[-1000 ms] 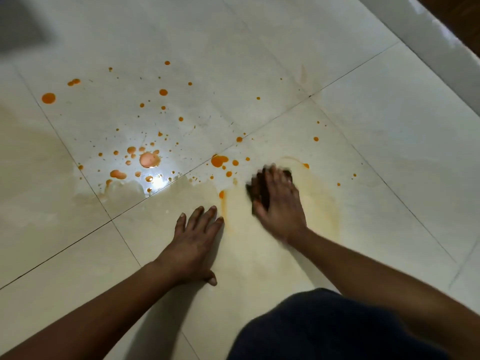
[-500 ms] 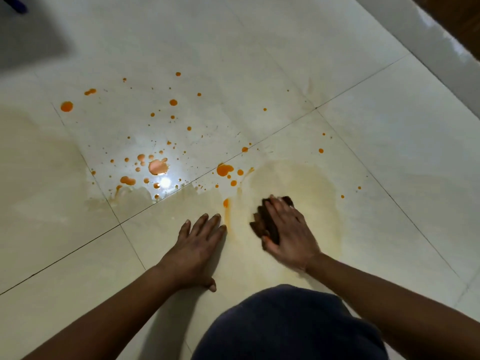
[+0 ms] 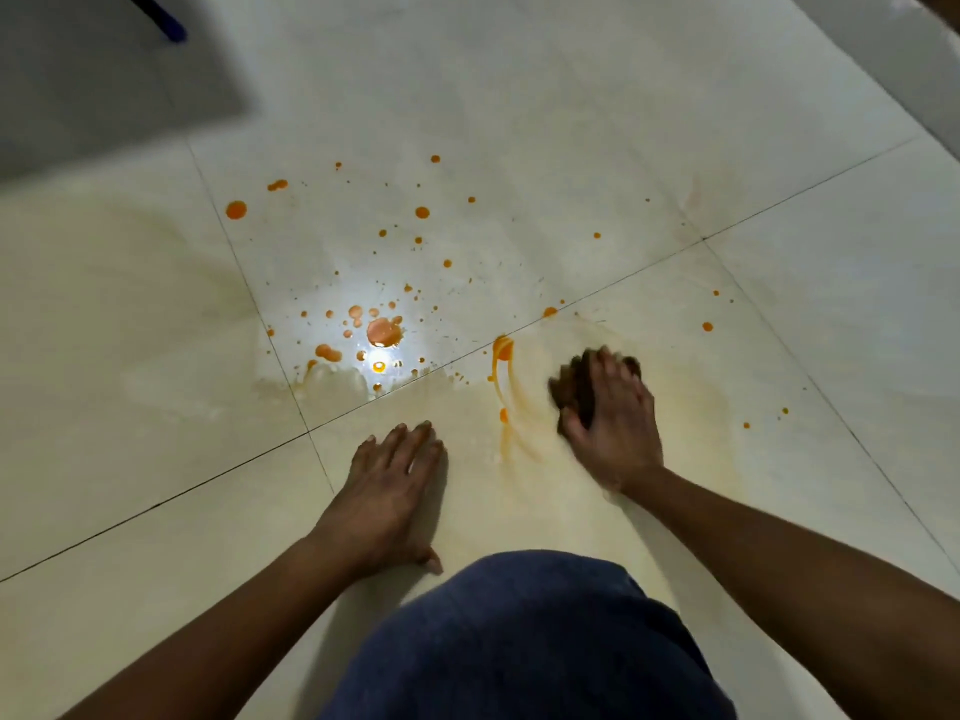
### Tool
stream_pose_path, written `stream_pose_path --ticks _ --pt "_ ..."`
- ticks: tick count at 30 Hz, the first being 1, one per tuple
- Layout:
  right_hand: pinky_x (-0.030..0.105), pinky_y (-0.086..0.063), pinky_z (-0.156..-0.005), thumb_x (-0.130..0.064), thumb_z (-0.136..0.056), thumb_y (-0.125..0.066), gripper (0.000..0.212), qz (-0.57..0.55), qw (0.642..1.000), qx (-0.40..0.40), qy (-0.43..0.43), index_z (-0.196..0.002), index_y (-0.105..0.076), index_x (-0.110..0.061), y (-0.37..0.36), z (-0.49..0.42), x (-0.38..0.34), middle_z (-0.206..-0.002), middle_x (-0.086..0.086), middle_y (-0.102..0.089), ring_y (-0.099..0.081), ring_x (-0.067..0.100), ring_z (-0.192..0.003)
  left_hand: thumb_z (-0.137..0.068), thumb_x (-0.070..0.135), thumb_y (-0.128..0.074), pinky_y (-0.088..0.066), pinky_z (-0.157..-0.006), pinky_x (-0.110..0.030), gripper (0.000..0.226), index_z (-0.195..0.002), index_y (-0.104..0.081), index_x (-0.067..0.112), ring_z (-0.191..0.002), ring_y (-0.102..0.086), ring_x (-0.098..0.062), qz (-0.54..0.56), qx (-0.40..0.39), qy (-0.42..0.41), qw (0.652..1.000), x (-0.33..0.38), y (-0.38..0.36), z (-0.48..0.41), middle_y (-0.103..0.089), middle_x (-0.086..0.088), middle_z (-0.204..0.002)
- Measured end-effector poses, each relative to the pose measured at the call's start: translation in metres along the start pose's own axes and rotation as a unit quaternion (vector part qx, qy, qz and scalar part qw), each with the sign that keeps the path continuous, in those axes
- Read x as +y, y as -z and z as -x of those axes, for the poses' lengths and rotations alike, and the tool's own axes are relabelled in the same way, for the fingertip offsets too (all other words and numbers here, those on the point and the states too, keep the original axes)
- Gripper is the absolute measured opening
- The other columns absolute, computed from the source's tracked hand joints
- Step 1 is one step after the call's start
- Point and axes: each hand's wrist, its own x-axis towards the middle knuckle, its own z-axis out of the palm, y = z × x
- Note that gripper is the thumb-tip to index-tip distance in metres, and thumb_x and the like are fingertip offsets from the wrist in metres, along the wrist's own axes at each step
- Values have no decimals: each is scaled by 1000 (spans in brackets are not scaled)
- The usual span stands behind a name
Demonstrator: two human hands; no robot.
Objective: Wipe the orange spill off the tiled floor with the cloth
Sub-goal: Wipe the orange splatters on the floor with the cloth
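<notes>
Orange spill (image 3: 383, 331) on tiled floor (image 3: 571, 122), roughly half dealt with, judging by the marks. Heaviest drops bunched on the farther tile, just beyond the diagonal grout joint, round a glare spot (image 3: 379, 363). Smaller specks scattered outward toward the floor's far edge, a handful more on the near tile's right side. Dark brown cloth (image 3: 574, 394), wadded, down on the near tile close to that joint, under right hand (image 3: 613, 433). Fingers slightly apart and bent over the wad, thumb against its near-left side; motion blur, so exact grip hard to read. Curved orange streak (image 3: 503, 356) just left of cloth, wet and bright, apparently smeared rather than lifted. Pale yellowish film round the hand across most of that tile: wiped, not clean. Similar dull film over the left-hand tiles. Bracing on the floor: left hand (image 3: 389, 491), flat near the tile's left corner, well apart from cloth, fingers straight and pressed together, thumb out toward the knee. Dark blue knee (image 3: 519, 641) at the near edge. Left to do: streak, main cluster, far scatter, right-side specks, then the film, probably with a cleaner face of cloth. Blue object (image 3: 169, 26) and grey patch (image 3: 104, 80) at far-left corner, unidentified.
</notes>
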Motion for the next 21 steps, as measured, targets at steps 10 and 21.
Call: stream_pose_path --ticks 10,21 --pt "45 -25 -117 -52 -84 -47 83 22 981 -68 180 -154 -22 -16 -16 57 -26 -162 1 -14 -10 16 -149 -64 67 -74 12 -115 -39 137 -150 22 22 -145 24 -22 8 -35 -1 999 -29 -3 3 38 3 -149" --pt "45 -25 -117 -50 -86 -47 81 29 976 -72 206 -155 -20 -19 -25 66 -69 -163 1 -15 -11 16 -149 -62 58 -80 17 -111 -39 137 -152 16 22 -145 25 -22 41 -23 -22 999 -35 -8 2 29 0 -158"
